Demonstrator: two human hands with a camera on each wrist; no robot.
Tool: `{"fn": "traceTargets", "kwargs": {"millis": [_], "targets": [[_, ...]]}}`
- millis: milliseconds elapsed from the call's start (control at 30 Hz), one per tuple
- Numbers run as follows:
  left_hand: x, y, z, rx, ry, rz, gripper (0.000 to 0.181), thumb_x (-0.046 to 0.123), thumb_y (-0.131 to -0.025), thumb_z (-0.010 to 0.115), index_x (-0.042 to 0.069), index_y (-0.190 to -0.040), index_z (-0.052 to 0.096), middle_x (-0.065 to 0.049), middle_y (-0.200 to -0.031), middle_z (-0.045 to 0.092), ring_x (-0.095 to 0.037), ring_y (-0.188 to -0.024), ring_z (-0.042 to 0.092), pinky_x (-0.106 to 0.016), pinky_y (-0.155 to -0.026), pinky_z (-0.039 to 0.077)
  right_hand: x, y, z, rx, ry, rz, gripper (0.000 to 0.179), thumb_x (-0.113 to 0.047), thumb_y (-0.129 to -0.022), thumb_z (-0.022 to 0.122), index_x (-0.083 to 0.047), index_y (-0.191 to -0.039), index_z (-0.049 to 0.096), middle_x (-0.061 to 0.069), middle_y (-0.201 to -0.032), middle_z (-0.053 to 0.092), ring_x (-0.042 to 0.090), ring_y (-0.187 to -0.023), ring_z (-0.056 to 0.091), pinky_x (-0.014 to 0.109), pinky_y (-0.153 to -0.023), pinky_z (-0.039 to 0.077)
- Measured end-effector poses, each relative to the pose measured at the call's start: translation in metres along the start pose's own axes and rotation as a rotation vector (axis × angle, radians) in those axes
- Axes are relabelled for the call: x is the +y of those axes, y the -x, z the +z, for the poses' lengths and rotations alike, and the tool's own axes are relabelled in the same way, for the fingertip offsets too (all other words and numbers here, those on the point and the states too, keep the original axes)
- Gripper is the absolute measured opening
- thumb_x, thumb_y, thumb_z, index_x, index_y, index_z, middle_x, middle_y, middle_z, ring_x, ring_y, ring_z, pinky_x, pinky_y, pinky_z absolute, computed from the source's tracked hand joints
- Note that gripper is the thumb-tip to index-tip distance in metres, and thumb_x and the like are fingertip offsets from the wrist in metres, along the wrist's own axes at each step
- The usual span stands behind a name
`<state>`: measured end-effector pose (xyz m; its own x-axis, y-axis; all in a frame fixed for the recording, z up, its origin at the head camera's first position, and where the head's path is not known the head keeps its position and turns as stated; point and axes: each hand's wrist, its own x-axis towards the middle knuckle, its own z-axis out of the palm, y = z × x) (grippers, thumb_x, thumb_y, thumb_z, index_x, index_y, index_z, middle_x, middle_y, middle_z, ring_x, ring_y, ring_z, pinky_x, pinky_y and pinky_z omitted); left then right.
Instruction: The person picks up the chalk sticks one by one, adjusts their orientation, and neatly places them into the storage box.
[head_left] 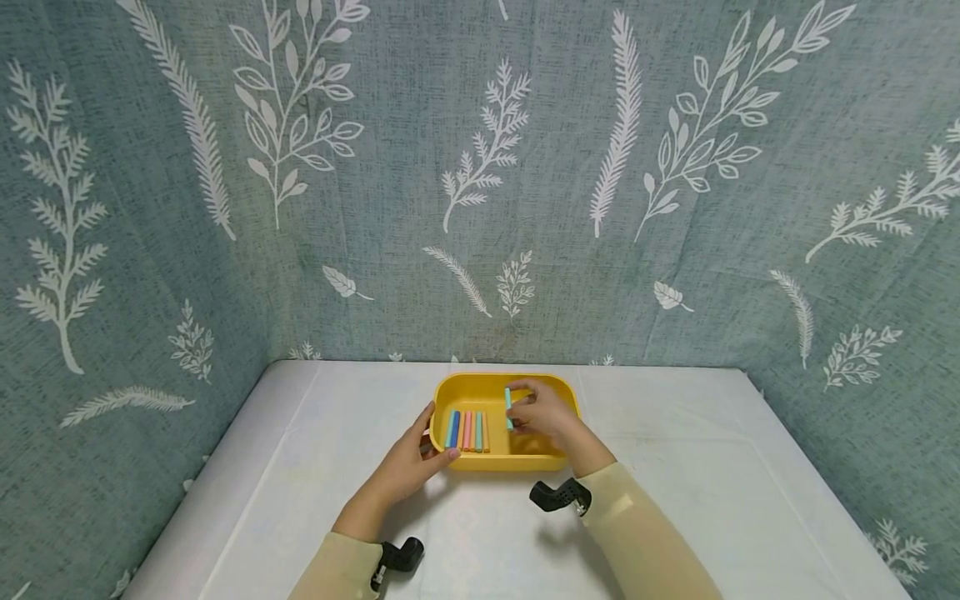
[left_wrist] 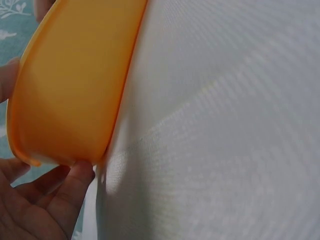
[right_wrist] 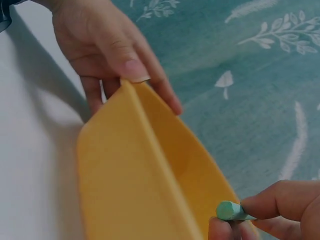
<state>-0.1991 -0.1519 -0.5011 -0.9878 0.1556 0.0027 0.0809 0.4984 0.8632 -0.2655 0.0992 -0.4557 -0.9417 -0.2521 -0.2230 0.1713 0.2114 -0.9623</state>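
Note:
A yellow divided tray sits on the white surface. My left hand grips its left end, thumb over the near rim and fingers along the outer wall. In the left wrist view, fingertips press against the tray's wall. Between thumb and fingers, my right hand pinches a light green chalk stick, held upright above the tray's divider. The right wrist view shows the round end of that chalk. Several chalk sticks in blue, pink, green and orange lie side by side in the left compartment.
White cloth covers the table around the tray. Behind it and at both sides hangs a blue-green curtain with white leaf prints. Black wrist mounts stick out from both forearms.

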Motion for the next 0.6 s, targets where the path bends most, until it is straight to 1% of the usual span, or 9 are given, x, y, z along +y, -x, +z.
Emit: {"fn": "traceTargets", "kwargs": {"millis": [133, 267, 433, 600], "targets": [[-0.001, 0.0, 0.0, -0.001, 0.009, 0.009, 0.097, 0.04, -0.091, 0.075, 0.012, -0.162, 0.015, -0.016, -0.16, 0.032, -0.033, -0.131, 0.052, -0.043, -0.105, 0.047, 0.004, -0.002, 0.006, -0.016, -0.016, 0.032, 0.051, 0.005, -0.092, 0.065, -0.003, -0.14, 0.05, 0.022, -0.102, 0.065, 0.022, -0.07, 0.06, 0.037, -0.069, 0.06], [0.0, 0.0, 0.0, 0.001, 0.013, 0.009, 0.097, 0.04, -0.091, 0.075, 0.012, -0.162, 0.015, -0.017, -0.159, 0.032, -0.034, -0.131, 0.052, -0.044, -0.106, 0.047, 0.009, -0.006, 0.011, -0.021, -0.001, 0.067, 0.052, 0.004, -0.092, 0.066, -0.004, -0.141, 0.05, 0.018, -0.1, 0.063, 0.022, -0.07, 0.059, 0.035, -0.067, 0.06], [-0.001, 0.0, 0.0, 0.0, 0.015, 0.006, 0.097, 0.04, -0.091, 0.075, 0.012, -0.162, 0.015, -0.016, -0.16, 0.031, -0.034, -0.131, 0.052, -0.045, -0.105, 0.047, 0.017, -0.011, 0.016, -0.005, 0.053, 0.093, 0.052, 0.002, -0.09, 0.069, -0.003, -0.139, 0.052, 0.016, -0.095, 0.062, 0.02, -0.066, 0.061, 0.033, -0.065, 0.06], [-0.002, 0.0, 0.0, -0.004, 0.017, 0.005, 0.097, 0.039, -0.091, 0.075, 0.013, -0.162, 0.015, -0.016, -0.161, 0.03, -0.034, -0.131, 0.052, -0.044, -0.105, 0.047, 0.017, -0.012, 0.02, 0.007, 0.085, 0.127, 0.051, 0.002, -0.09, 0.069, -0.004, -0.138, 0.053, 0.017, -0.095, 0.061, 0.019, -0.065, 0.061, 0.031, -0.063, 0.06]]}}
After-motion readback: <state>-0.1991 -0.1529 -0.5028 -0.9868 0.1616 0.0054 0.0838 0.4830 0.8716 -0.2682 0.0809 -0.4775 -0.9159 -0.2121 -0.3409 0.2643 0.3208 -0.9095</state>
